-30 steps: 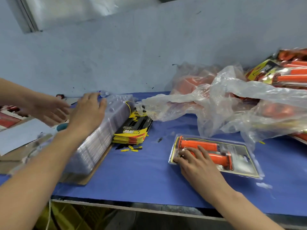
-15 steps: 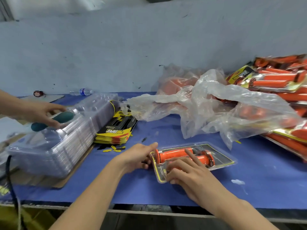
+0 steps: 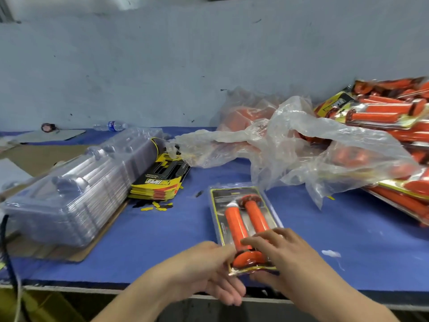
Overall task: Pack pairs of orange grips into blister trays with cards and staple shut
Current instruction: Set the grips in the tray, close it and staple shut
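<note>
A clear blister pack [image 3: 241, 217] with a dark card and two orange grips [image 3: 246, 221] lies lengthwise on the blue table near its front edge. My left hand [image 3: 209, 268] holds the pack's near left corner, fingers under it and thumb at the edge. My right hand [image 3: 285, 259] grips the near end from the right, fingers laid over the grips and the thumb below the edge. The near end is lifted slightly off the table.
A tall stack of empty clear trays [image 3: 69, 196] stands at the left, with a pile of yellow-black cards [image 3: 162, 182] beside it. Crumpled plastic bags with orange grips [image 3: 290, 147] fill the middle back. Finished packs [image 3: 390, 117] are heaped at the right. A water bottle [image 3: 111, 125] lies by the wall.
The pack has been turned from lying crosswise to pointing away from me. My left hand came off the tray stack and onto the pack. Another person's hand at the left has left the view.
</note>
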The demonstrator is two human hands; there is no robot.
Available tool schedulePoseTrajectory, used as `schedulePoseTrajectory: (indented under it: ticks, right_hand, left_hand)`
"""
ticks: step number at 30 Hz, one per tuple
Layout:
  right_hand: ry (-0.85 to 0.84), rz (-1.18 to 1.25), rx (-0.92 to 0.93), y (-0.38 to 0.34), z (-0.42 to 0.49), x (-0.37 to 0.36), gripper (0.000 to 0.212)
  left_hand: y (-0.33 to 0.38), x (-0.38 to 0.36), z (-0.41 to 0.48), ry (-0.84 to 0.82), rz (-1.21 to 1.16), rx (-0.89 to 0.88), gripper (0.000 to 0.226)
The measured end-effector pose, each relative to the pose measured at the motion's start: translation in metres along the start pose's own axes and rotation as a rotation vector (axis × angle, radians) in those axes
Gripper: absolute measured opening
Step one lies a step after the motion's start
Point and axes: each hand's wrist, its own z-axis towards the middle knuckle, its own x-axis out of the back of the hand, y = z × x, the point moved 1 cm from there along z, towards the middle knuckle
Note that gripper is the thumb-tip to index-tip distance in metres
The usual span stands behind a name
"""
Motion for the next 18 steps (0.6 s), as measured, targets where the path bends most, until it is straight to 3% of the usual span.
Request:
schedulePoseTrajectory:
  ticks: [4,7,10,13,18]
  right_hand:
    - [-0.107,0.123,0.060,0.021,-0.003,0.011,0.047]
    - [-0.198,0.071,-0.013,0.028,-0.007,0.023,0.062]
    - [-0.219,-0.018,-0.059,0.022,-0.010,0.023,0.074]
    - [-0.141,-0.055,-0.038,0.006,-0.010,0.013,0.080]
    - [0.185,-0.202,0.048,0.004,-0.001,-0.002,0.045]
  left_hand:
    - [0.016,0.013,0.010,0.193,0.066,-0.121,0.022]
    - [0.024,0.007,0.021,0.297,-0.123,-0.196,0.022]
    - [0.020,-0.014,0.033,0.293,-0.321,-0.206,0.021]
    - [0.018,-0.020,0.039,0.260,-0.363,-0.204,0.014]
    - [0.015,-0.004,0.039,0.277,-0.300,-0.153,0.023]
